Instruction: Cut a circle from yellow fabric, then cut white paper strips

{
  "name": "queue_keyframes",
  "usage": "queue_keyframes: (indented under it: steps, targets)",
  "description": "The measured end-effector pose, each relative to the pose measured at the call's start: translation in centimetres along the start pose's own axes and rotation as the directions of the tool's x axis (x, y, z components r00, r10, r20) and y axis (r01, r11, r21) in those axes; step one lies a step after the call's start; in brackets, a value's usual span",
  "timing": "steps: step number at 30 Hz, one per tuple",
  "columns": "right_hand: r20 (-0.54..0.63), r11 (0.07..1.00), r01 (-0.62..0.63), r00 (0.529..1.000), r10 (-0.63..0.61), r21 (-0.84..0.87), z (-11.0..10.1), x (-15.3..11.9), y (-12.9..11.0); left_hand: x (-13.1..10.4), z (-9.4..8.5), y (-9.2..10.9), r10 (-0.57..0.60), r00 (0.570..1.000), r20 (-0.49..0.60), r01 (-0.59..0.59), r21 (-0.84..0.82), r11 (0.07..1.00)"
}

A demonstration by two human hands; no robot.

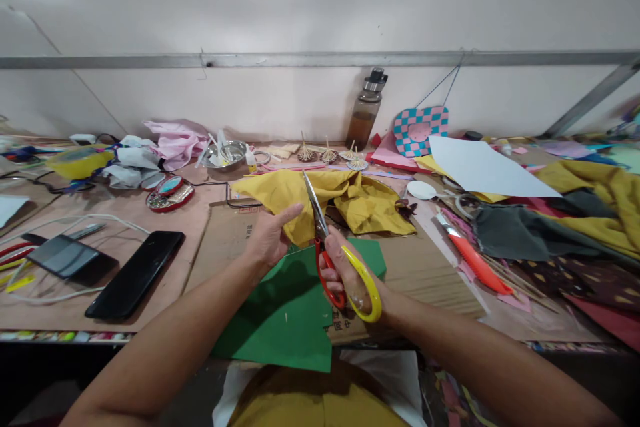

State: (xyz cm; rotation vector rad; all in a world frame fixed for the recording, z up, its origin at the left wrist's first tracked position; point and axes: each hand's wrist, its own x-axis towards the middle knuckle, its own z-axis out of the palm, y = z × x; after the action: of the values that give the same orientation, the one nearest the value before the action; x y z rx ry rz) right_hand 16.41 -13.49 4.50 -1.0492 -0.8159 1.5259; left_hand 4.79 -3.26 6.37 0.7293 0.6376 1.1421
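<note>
My left hand (273, 237) pinches the lower left part of a yellow cloth (270, 190), thumb on top. In my right hand (347, 263) is a pair of scissors (316, 203) with one red and one yellow handle loop. Their blades point away from me and lie against the cloth; whether they are parted there I cannot tell. The cloth's right part spreads crumpled over a brown cardboard sheet (420, 273). Beneath both hands a green sheet (280, 320) lies on the cardboard and reaches past the table's front edge.
A black phone (135, 275) and cables lie at the left. Behind stand a metal bowl (233, 155) and a bottle (365, 110). At the right are an orange utility knife (480, 260), white paper (487, 167) and heaped fabric (525, 223). A checkered bag (420, 130) leans on the wall.
</note>
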Motion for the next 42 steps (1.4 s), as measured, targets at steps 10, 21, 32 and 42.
queue_keyframes:
  steps: [10,21,32,42]
  targets:
    - [0.036,1.0,-0.022,0.999,0.022,-0.004,0.36,-0.19,-0.57,0.48,0.08,0.06,0.031,0.997,-0.077,-0.033,-0.018,0.999]
    - [0.001,0.999,-0.01,1.0,0.01,0.034,0.1,0.15,-0.08,0.44,0.07,-0.2,0.018,0.998,-0.061,-0.02,-0.031,0.999]
    - [-0.013,1.0,-0.021,1.0,0.021,0.019,0.28,-0.03,-0.25,0.53,-0.16,-0.45,0.033,0.999,-0.042,-0.034,-0.005,0.999]
    - [-0.004,0.999,-0.039,0.999,0.039,0.01,0.05,0.24,-0.25,0.67,-0.34,-0.54,0.022,0.999,-0.031,-0.022,-0.001,1.0]
